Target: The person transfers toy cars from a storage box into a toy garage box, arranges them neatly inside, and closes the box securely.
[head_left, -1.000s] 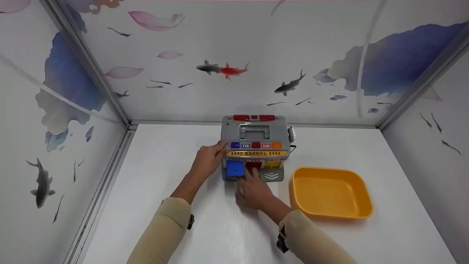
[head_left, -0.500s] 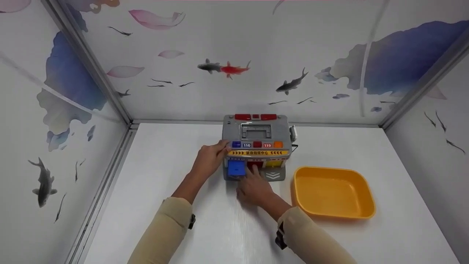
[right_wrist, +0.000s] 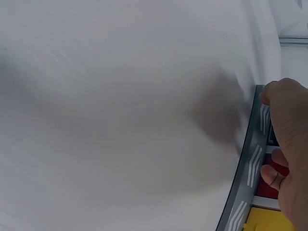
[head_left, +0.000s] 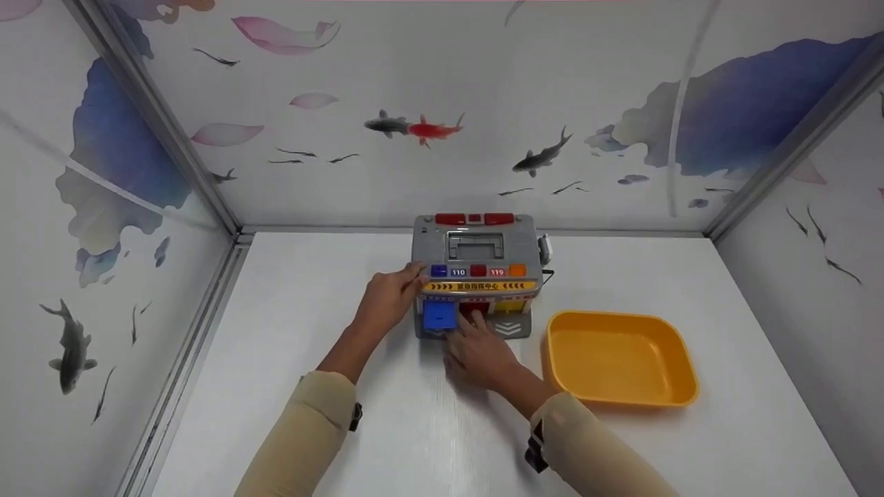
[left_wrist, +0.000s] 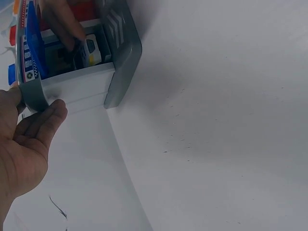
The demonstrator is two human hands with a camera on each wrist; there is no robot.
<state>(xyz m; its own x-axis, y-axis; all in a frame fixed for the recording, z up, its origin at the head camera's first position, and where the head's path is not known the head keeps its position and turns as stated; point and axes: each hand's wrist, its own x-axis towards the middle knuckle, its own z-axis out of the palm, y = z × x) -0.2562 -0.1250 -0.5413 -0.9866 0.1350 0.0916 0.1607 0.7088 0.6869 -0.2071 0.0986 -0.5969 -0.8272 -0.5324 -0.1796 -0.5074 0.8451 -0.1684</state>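
Note:
A grey toy emergency station (head_left: pixel 429 241) stands near the back of the table, with blue, red and yellow garage doors. My left hand (head_left: pixel 387 293) grips its front left roof corner, thumb above and fingers below. The blue door (head_left: pixel 439 315) is swung up over its bay. Inside that bay, in the left wrist view, lies a small toy car (left_wrist: pixel 92 49), white with yellow and dark parts. Fingers of my right hand (head_left: pixel 481 355) reach into the bay at the car; I cannot tell whether they pinch it. Its other fingers lie curled before the red door (right_wrist: pixel 267 191).
Right of the station sits an orange-yellow tray (head_left: pixel 621 399) with nothing in it. The yellow door (head_left: pixel 511 306) is down. White panels with painted fish (head_left: pixel 542 160) enclose the table (head_left: pixel 414 442) at the back and both sides.
The right hand's fingers have shifted slightly at the bay and the red door. The left hand keeps its hold on the roof corner. The head view has moved a little.

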